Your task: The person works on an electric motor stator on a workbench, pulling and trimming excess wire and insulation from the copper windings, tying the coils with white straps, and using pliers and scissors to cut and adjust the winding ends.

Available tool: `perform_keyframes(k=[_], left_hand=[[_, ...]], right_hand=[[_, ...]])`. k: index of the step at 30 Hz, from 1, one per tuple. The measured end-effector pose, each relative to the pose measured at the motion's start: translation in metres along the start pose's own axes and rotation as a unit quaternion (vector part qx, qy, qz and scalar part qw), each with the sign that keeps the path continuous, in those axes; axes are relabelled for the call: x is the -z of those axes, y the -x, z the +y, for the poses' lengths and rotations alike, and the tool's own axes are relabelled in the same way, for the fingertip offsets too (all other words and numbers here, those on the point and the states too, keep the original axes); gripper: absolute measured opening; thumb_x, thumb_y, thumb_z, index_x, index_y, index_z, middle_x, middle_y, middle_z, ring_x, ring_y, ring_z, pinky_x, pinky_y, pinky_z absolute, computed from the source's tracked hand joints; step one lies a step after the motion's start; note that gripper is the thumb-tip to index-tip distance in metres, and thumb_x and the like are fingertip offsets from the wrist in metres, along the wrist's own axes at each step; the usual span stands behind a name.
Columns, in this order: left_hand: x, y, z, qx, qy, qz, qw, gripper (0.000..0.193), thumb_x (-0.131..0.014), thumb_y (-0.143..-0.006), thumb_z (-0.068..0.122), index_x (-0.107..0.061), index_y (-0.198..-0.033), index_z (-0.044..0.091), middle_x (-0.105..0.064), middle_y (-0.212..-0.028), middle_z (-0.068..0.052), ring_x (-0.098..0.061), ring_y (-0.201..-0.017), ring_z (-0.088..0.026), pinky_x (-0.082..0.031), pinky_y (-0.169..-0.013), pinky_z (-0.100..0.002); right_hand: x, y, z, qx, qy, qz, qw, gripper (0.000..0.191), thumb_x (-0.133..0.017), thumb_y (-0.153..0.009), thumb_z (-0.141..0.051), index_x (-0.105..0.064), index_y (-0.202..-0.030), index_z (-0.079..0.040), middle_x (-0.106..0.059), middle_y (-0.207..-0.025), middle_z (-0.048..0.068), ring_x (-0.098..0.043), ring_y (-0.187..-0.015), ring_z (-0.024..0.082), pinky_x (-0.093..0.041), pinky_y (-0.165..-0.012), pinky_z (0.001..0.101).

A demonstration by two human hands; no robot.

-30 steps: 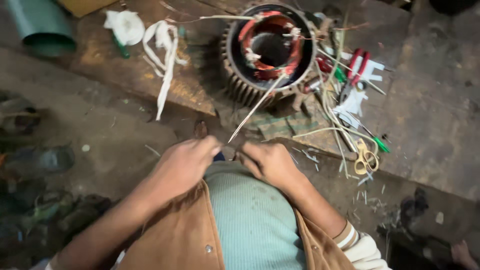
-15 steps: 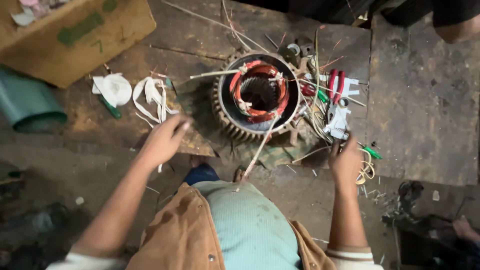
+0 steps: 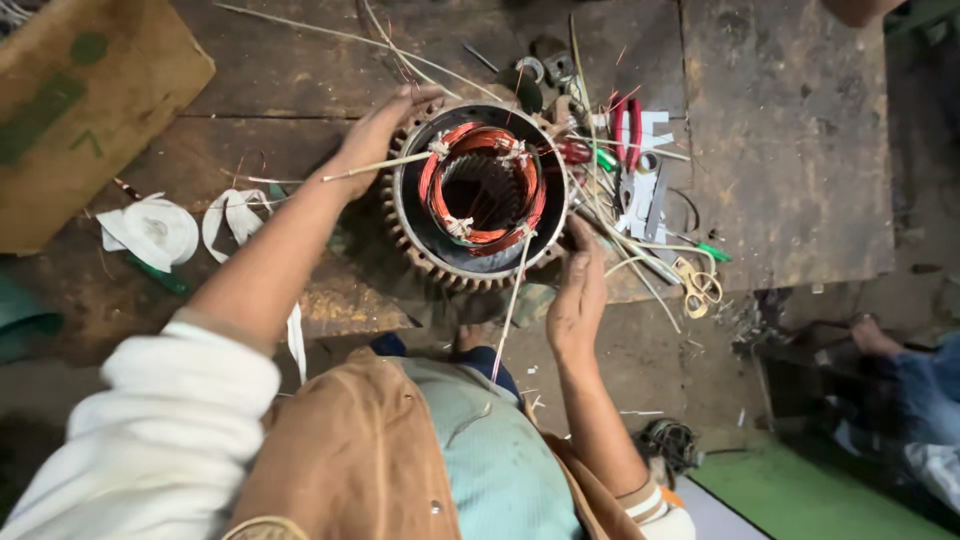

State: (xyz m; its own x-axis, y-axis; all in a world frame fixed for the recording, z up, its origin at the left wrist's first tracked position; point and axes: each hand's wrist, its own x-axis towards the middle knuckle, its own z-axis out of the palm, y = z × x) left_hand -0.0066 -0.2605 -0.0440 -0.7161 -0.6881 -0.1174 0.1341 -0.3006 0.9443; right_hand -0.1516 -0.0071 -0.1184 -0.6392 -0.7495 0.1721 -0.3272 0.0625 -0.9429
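Cardboard box [image 3: 80,110]: far left on my bench [image 3: 790,150], out of the working area.

White tape roll [image 3: 158,232]: beside the box, within reach, loose tail trailing.

My left hand [image 3: 385,130]: arm stretched forward across my body, fingers curled over the far-left rim of the stator, gripping it, I judge to steady the housing.

Motor stator [image 3: 478,195]: centre of the bench, bore facing up, copper windings and tie strips exposed; pale sleeving sticks out of it.

My right hand [image 3: 578,295]: palm pressed flat against the near-right rim, fingers open and extended, bracing rather than clenched.

Red-handled pliers [image 3: 626,125], scissors [image 3: 697,285]: right of the stator, among loose sleeving.
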Motion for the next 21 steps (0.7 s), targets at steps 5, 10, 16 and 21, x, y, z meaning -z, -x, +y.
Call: perform_keyframes(k=[5,10,16,21], left_hand=[[-0.008,-0.023,-0.002,0.099,0.115,-0.042,0.988,0.039,-0.059,-0.108,0.041,-0.072,-0.121,0.007,-0.072,-0.112,-0.006,-0.065,-0.102,-0.017,-0.051,-0.093,-0.034],[-0.016,-0.018,-0.008,0.053,0.096,0.023,0.994,0.038,-0.058,-0.1,0.039,-0.071,-0.121,0.009,-0.072,-0.114,-0.004,-0.067,-0.106,-0.014,-0.053,-0.098,-0.031],[-0.043,0.038,-0.011,-0.047,0.129,0.182,0.974,0.039,-0.053,-0.103,0.036,-0.069,-0.125,0.008,-0.071,-0.12,-0.001,-0.064,-0.114,-0.013,-0.047,-0.105,-0.03],[-0.089,0.083,-0.046,-0.129,0.22,0.349,0.902,0.047,-0.05,-0.109,0.038,-0.059,-0.138,0.003,-0.063,-0.133,-0.007,-0.057,-0.122,-0.019,-0.043,-0.108,-0.035]], right_hand=[[-0.001,-0.021,0.0,0.041,0.022,0.011,0.999,0.061,-0.032,-0.114,-0.044,-0.052,-0.145,0.005,-0.059,-0.142,0.02,-0.058,-0.133,0.027,-0.046,-0.113,0.0377],[-0.004,-0.033,0.006,0.105,0.142,0.042,0.983,0.054,-0.035,-0.115,-0.037,-0.063,-0.138,0.004,-0.069,-0.13,0.021,-0.067,-0.12,0.03,-0.05,-0.104,0.0378],[0.017,-0.085,-0.001,0.175,0.117,-0.067,0.975,0.047,-0.037,-0.114,-0.029,-0.07,-0.128,0.001,-0.075,-0.12,0.018,-0.071,-0.1,0.027,-0.052,-0.097,0.0367],[0.012,-0.154,-0.015,0.156,0.054,-0.249,0.954,0.043,-0.04,-0.113,-0.028,-0.074,-0.12,-0.002,-0.077,-0.107,0.014,-0.074,-0.098,0.026,-0.055,-0.093,0.0337]])
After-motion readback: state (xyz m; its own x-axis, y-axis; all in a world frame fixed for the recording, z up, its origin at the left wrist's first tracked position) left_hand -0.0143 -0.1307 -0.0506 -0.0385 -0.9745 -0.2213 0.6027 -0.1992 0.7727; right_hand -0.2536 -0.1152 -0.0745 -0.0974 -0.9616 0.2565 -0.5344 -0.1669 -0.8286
